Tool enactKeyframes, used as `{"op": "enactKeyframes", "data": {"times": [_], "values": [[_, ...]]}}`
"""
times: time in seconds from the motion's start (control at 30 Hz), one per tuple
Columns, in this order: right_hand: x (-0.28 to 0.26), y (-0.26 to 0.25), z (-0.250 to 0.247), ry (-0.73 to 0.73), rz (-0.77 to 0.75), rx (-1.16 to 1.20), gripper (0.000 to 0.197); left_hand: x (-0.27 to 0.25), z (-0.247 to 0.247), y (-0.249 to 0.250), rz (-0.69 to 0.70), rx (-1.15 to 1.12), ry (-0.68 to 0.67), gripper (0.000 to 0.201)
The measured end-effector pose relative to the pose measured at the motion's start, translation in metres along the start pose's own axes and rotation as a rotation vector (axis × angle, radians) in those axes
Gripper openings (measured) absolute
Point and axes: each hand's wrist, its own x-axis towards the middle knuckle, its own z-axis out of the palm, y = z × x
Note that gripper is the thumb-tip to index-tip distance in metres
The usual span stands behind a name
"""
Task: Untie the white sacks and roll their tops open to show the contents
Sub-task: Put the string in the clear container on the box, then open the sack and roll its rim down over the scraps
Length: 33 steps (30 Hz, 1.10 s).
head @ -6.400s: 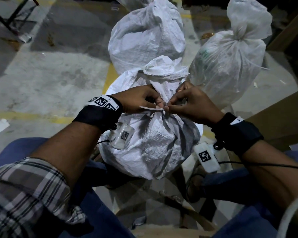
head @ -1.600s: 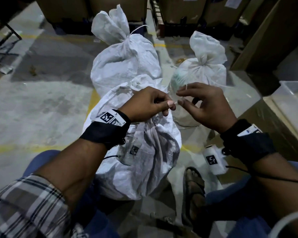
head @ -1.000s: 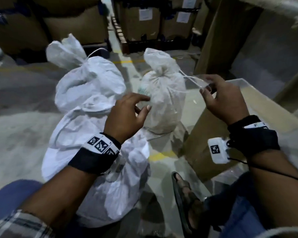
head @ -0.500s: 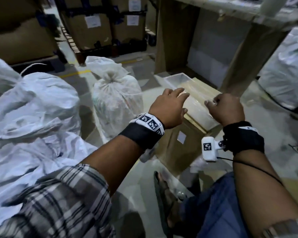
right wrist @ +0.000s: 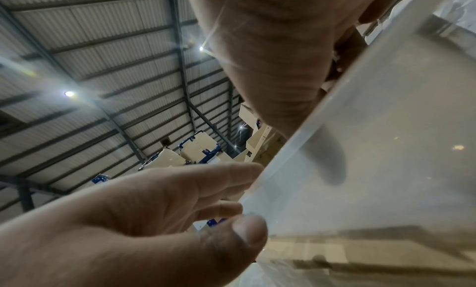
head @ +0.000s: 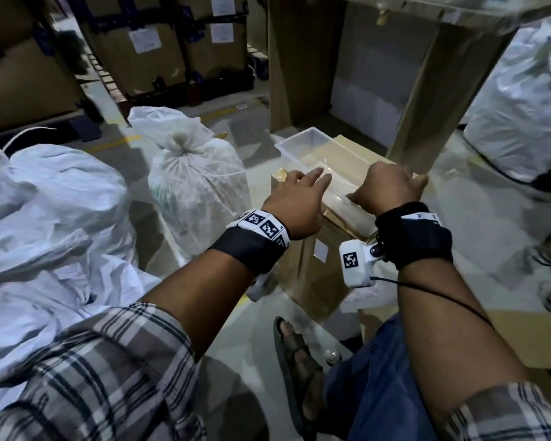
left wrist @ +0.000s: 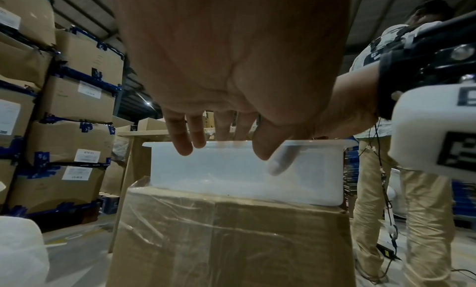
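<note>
Left hand (head: 295, 203) flat and loose over bin (head: 303, 144); right hand (head: 387, 189) curled, grasp unclear. Drop tie inside, return to sacks (head: 198, 173).

Hidden and cut-off areas

The right hand (head: 387, 187) hides its own fingertips behind its knuckles; any grasp is indeterminate. The near sack (head: 45, 224) is cut off at the left edge. The clear tub (head: 303, 141) interior is unreadable.
</note>
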Motion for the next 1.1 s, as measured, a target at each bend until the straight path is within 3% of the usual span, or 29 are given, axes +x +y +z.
{"op": "enactKeyframes", "data": {"times": [0.17,0.3,0.5,0.63,0.77,0.9,0.97,1.03,1.1], "values": [[-0.014,-0.019,-0.019,0.175,-0.085,0.068,0.036,-0.011,-0.012,-0.009,-0.023,-0.036,0.032,0.067],[-0.041,-0.058,-0.023,0.252,-0.328,0.28,0.034,-0.049,-0.033,-0.038,-0.102,-0.057,0.107,0.063],[-0.089,-0.148,-0.013,0.023,-0.66,0.621,0.027,-0.143,-0.059,-0.109,-0.28,0.078,0.081,0.059],[-0.129,-0.205,0.001,-0.14,-0.831,0.699,0.022,-0.218,-0.07,-0.155,-0.4,0.097,0.096,0.055],[-0.17,-0.249,0.015,-0.266,-0.981,0.728,0.015,-0.293,-0.074,-0.183,-0.508,-0.008,0.243,0.048],[-0.206,-0.284,0.027,-0.378,-1.103,0.712,0.013,-0.359,-0.065,-0.197,-0.531,-0.092,0.56,0.03],[-0.219,-0.298,0.033,-0.456,-1.165,0.674,0.014,-0.383,-0.062,-0.197,-0.53,-0.015,0.674,0.022],[-0.228,-0.308,0.038,-0.513,-1.237,0.611,0.019,-0.402,-0.059,-0.2,-0.584,0.018,0.683,0.016],[-0.233,-0.317,0.044,-0.524,-1.263,0.559,0.023,-0.418,-0.055,-0.207,-0.723,-0.001,0.611,0.029]]}}
